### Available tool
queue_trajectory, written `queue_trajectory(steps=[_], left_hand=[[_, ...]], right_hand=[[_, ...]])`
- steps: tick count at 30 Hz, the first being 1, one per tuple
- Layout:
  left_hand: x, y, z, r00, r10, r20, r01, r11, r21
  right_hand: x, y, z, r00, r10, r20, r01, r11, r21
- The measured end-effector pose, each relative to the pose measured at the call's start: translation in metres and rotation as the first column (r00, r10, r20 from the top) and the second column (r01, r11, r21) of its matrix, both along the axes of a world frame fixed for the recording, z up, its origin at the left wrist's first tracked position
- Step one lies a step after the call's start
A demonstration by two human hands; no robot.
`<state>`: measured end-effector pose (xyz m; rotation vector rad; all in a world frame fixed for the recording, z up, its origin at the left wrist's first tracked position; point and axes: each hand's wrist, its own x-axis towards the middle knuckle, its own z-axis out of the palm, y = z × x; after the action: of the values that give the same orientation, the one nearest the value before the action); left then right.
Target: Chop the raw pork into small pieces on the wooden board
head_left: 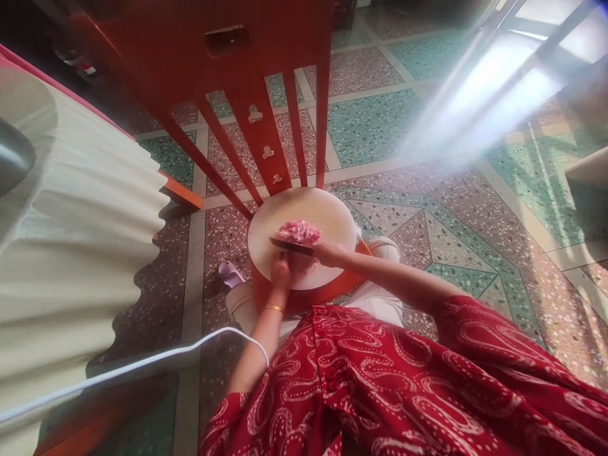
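Note:
A round pale cutting board [266, 218] rests on the seat of a red wooden chair. My right hand [332, 254] is closed around the handle of a knife [291, 246], its dark blade lying across the board and pointing left. Just beyond the blade sits a heap of cut raw meat [299, 232], pink with pale streaks. On the near side of the blade is a larger piece of meat [304, 266], partly hidden. My left hand [281, 272] has its fingers bent and pressed against this piece, close to the blade.
The chair's slatted back [256, 114] rises behind the board. A white cable [190, 348] crosses near my left forearm. To the left hangs a cream tablecloth [85, 209]. A lilac slipper [231, 274] shows beside the chair on the patterned floor [375, 139].

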<state>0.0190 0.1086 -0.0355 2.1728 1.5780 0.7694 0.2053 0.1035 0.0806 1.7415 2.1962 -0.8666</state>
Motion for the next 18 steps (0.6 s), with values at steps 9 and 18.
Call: queue_trajectory(steps=[9, 18], left_hand=[[0.028, 0.015, 0.032, 0.982, 0.052, 0.183, -0.036, 0.995, -0.091], [0.034, -0.050, 0.021, 0.942, -0.292, -0.162, 0.305, 0.951, 0.057]], right_hand=[[0.054, -0.027, 0.012, 0.992, -0.069, 0.105, 0.053, 0.987, 0.149], [0.118, -0.022, 0.007, 0.947, 0.242, 0.213, -0.269, 0.957, 0.109]])
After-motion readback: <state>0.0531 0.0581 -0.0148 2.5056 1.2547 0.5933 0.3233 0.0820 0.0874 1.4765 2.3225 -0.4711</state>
